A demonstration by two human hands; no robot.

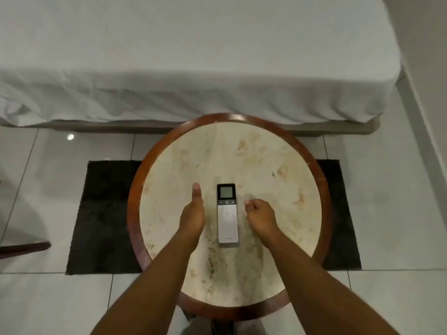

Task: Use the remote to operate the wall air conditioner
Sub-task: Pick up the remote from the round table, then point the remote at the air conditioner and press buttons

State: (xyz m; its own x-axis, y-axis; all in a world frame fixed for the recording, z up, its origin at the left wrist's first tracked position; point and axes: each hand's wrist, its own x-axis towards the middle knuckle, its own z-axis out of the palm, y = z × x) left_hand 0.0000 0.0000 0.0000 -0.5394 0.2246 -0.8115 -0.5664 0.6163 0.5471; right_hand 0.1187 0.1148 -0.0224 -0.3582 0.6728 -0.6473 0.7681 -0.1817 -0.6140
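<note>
A slim white remote with a dark top and a small screen lies flat on the round marble-topped table, screen end pointing away from me. My left hand hovers just left of it, edge-on, thumb stretched forward, holding nothing. To the right of the remote, my right hand has its fingers curled loosely inward and holds nothing. Neither hand touches the remote. No air conditioner is in view.
The table has a dark wooden rim and stands on a black mat on pale floor tiles. A bed with a white sheet runs across behind the table. A dark wooden piece juts in at the left.
</note>
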